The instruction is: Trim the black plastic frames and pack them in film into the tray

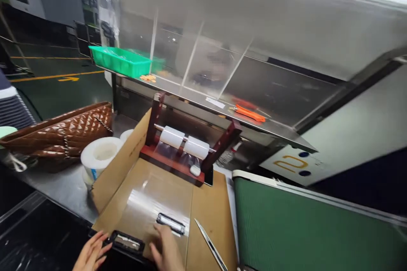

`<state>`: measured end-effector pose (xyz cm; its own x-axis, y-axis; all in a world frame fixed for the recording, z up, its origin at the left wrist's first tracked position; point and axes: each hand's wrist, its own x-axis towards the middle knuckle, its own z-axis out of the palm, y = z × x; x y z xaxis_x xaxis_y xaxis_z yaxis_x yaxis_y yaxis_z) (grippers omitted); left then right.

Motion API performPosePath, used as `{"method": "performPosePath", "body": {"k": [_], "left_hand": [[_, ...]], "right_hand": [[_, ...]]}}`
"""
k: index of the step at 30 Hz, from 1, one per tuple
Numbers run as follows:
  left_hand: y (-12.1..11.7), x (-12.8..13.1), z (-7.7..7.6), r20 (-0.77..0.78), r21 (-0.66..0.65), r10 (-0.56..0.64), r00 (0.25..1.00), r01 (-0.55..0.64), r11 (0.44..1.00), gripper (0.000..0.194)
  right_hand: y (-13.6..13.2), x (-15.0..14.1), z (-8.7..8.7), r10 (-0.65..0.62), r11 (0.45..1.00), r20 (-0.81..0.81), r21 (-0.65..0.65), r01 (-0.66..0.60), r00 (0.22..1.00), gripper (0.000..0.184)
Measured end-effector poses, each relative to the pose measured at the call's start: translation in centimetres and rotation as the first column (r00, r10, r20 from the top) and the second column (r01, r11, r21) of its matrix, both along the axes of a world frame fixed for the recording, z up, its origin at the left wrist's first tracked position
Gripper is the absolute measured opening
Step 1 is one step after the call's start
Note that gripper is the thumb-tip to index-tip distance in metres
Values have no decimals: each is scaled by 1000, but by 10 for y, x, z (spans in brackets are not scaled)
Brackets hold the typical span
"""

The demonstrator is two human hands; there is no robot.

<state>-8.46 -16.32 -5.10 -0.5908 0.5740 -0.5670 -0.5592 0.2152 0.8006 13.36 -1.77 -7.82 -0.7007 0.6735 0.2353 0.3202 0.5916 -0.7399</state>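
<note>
My left hand (91, 253) is at the bottom edge, fingers stretched and spread, fingertips at the left end of a black rectangular frame part (127, 242) with a pale centre. Whether they touch it I cannot tell. My right hand (168, 249) reaches over the cardboard, thumb and fingers apart, fingertips close to a second black frame part (171, 224) with a shiny centre. That part lies on a sheet of clear film (143, 207). The film runs toward two white film rolls (172, 136) on a dark red stand (170, 167). Metal tweezers (210, 244) rest right of my right hand.
A cardboard sheet (206, 203) covers the work surface, its left flap (122, 163) standing up. A green conveyor belt (311, 228) lies to the right. Leftward are tape rolls (101, 154) and a brown quilted bag (63, 135). The shelf holds a green tray (121, 61) and an orange-handled cutter (250, 113).
</note>
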Motion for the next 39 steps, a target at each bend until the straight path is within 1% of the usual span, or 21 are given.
{"method": "performPosePath", "body": {"k": [2, 3, 6, 8, 11, 13, 16, 19, 23, 25, 27, 29, 31, 34, 39], "left_hand": [[7, 7, 8, -46, 0, -16, 999, 16, 1000, 90], [11, 10, 11, -43, -11, -33, 999, 32, 999, 93], [27, 18, 14, 36, -54, -92, 995, 94, 994, 108], [41, 23, 14, 93, -46, -145, 985, 149, 988, 110], [63, 35, 11, 100, -2, -253, 962, 255, 967, 100], [76, 46, 10, 100, 4, -331, 938, 333, 943, 94], [92, 64, 10, 81, 3, -418, 905, 420, 908, 83], [104, 82, 14, 61, 20, -466, 883, 466, 885, 75], [116, 103, 30, 20, 91, -465, 885, 461, 883, 70], [121, 109, 41, 18, 121, -453, 891, 448, 886, 70], [125, 111, 50, 37, 150, -446, 894, 436, 887, 72], [129, 110, 56, 79, 163, -448, 891, 431, 887, 79], [132, 107, 59, 134, 159, -449, 884, 428, 890, 87], [132, 102, 60, 205, 166, -433, 878, 405, 899, 91], [122, 97, 67, 319, 257, -420, 849, 350, 901, 78]], "right_hand": [[24, 24, 10, -99, 995, 30, 19, 99, 995, 52], [35, 34, 15, -128, 991, 77, -14, 130, 989, 51], [59, 55, 25, -101, 976, 218, -168, 139, 971, 51], [66, 60, 27, -73, 968, 234, -217, 125, 970, 50], [71, 61, 25, -62, 955, 206, -273, 118, 977, 45], [74, 59, 25, -69, 931, 175, -343, 126, 982, 42], [78, 56, 33, -100, 858, 111, -494, 142, 989, 41], [76, 55, 54, -113, 763, 24, -639, 102, 993, 39], [69, 55, 87, -116, 669, -61, -743, 33, 991, 40], [67, 55, 99, -116, 632, -81, -775, 10, 990, 42], [65, 55, 107, -113, 608, -103, -794, -13, 988, 43], [63, 55, 112, -122, 607, -119, -794, -21, 985, 42], [61, 55, 116, -120, 629, -118, -778, -17, 986, 43], [57, 55, 123, -77, 710, -89, -704, -8, 993, 46], [48, 51, 128, -78, 835, -21, -547, 54, 997, 43]]}}
